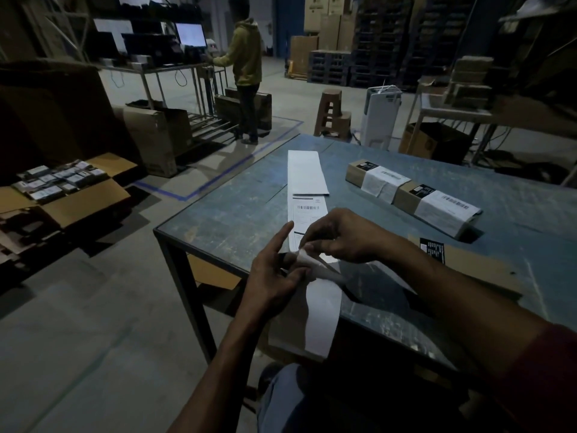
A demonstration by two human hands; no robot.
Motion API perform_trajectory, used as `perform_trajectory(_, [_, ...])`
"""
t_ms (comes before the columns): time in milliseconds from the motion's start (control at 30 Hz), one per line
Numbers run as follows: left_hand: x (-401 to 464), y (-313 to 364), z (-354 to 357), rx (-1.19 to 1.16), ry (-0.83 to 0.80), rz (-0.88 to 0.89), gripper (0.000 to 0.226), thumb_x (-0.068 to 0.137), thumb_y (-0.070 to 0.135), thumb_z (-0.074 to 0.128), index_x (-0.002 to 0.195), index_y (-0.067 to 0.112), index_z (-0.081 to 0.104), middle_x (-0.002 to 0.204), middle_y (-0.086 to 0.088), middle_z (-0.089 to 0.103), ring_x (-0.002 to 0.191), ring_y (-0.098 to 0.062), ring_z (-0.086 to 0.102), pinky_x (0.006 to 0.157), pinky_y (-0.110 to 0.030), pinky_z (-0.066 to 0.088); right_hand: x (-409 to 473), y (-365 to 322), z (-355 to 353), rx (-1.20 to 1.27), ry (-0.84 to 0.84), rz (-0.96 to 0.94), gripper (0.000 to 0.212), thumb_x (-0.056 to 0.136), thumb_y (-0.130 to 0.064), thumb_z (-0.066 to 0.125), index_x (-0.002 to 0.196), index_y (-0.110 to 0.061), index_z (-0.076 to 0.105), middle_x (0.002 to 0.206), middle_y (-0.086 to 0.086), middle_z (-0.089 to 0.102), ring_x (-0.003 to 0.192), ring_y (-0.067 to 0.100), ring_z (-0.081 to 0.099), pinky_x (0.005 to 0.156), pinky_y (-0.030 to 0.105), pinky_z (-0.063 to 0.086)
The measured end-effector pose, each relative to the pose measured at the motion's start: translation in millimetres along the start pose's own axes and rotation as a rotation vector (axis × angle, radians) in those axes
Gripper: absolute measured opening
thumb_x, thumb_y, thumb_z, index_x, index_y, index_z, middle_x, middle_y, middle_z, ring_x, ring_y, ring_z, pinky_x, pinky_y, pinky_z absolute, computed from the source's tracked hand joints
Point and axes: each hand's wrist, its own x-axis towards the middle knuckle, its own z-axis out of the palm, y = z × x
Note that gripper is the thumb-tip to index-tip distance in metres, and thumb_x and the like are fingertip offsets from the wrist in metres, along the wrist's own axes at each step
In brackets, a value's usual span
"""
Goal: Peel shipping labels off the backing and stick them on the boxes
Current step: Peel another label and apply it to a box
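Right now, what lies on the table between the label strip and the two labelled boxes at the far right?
Nothing: in the head view, only bare blue tabletop separates the label strip from the two labelled boxes.

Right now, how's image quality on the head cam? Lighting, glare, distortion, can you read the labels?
Head view: dim overall, corners vignetted dark; wide-angle bends the table edges. Brightest spots are the white label strip and a far monitor, which is blown out. Barcodes on the two labelled boxes are visible but unreadable. Left hand and right hand at the peel point look slightly soft.
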Motion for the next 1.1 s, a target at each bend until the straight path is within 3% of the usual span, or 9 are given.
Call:
perform_trajectory(133, [-1.2,0.3,0.9,0.012,0.021,0.019,0.090,0.084,0.003,0.081,0.157,0.036,0.039,0.095,-0.002,0.078,0.089,-0.007,0.074,0.081,-0.028,0.061,-0.9,0.6,2.5,-0.023,0.061,-0.010,0.016,0.097,-0.020,0.074,0.110,-0.023,0.083,0.099,-0.014,0.079,0.086,-0.002,0.072,0.075,0.014,0.053])
perform_trajectory(200, [-0.9,0.5,0.8,0.014,0.042,0.024,0.087,0.085,0.002,0.080,0.156,0.033,0.041,0.087,0.003,0.076,0.080,-0.002,0.071,0.073,-0.022,0.056,-1.6,-0.5,3.2,0.009,0.094,-0.001,0.017,0.097,-0.024,0.075,0.112,-0.025,0.081,0.097,-0.013,0.080,0.084,0.001,0.074,0.076,0.020,0.058])
perform_trajectory(333, [-1.0,5.6,-1.6,0.018,0.086,-0.001,0.081,0.086,0.010,0.082,0.153,0.033,0.043,0.086,0.001,0.077,0.080,-0.008,0.073,0.069,-0.023,0.057,-5.2,-2.1,1.3,0.170,0.122,0.010,0.022,0.096,-0.029,0.076,0.116,-0.020,0.079,0.096,-0.007,0.081,0.084,0.005,0.077,0.075,0.026,0.063])
perform_trajectory(433, [-1.3,9.3,-4.6,0.004,0.113,-0.013,0.073,0.085,0.023,0.085,0.148,0.031,0.049,0.088,0.004,0.078,0.082,-0.004,0.074,0.071,-0.021,0.059,-10.1,-0.5,6.1,0.154,0.146,-0.020,0.023,0.094,-0.036,0.077,0.112,-0.022,0.081,0.098,-0.008,0.081,0.087,0.005,0.076,0.079,0.026,0.063])
perform_trajectory(600, [-0.1,8.2,-7.1,0.054,0.159,-0.027,0.073,0.082,0.029,0.088,0.147,0.029,0.053,0.094,0.001,0.078,0.087,-0.005,0.074,0.075,-0.024,0.058,-15.2,1.9,11.7,0.095,0.176,-0.038,0.033,0.085,-0.023,0.088,0.117,-0.019,0.079,0.101,-0.006,0.081,0.088,-0.003,0.075,0.085,0.019,0.060])
perform_trajectory(767, [-4.5,6.5,-6.7,0.068,0.140,-0.071,0.077,0.081,0.028,0.088,0.148,0.033,0.052,0.081,0.003,0.071,0.082,-0.010,0.070,0.076,-0.030,0.056,-11.7,-0.2,5.7,0.151,0.241,0.008,0.034,0.084,-0.014,0.087,0.116,-0.017,0.076,0.093,-0.003,0.081,0.083,0.003,0.077,0.087,0.034,0.064])
perform_trajectory(867, [-6.0,8.8,-6.5,0.049,0.143,-0.061,0.079,0.083,0.023,0.087,0.151,0.031,0.049,0.089,0.002,0.075,0.089,-0.008,0.072,0.078,-0.029,0.057,-11.5,-5.6,3.3,0.213,0.185,0.016,0.046,0.083,-0.022,0.089,0.125,-0.017,0.072,0.095,-0.003,0.082,0.086,0.005,0.078,0.091,0.032,0.062])
perform_trajectory(967, [-5.9,10.3,-7.0,0.015,0.110,-0.039,0.082,0.086,0.019,0.083,0.156,0.029,0.041,0.092,0.001,0.077,0.092,-0.009,0.074,0.082,-0.038,0.062,-10.4,-10.6,12.9,0.206,0.111,0.032,0.058,0.081,-0.031,0.091,0.133,-0.020,0.069,0.099,-0.006,0.082,0.092,0.000,0.076,0.095,0.028,0.057])
perform_trajectory(1100, [-6.1,4.8,-7.3,0.050,0.088,-0.017,0.091,0.084,0.017,0.086,0.159,0.033,0.036,0.093,-0.001,0.077,0.096,-0.011,0.075,0.084,-0.039,0.061,-7.6,-9.6,18.7,0.337,0.107,0.071,0.055,0.083,-0.014,0.089,0.133,-0.018,0.068,0.092,-0.001,0.082,0.089,0.011,0.079,0.092,0.039,0.062])
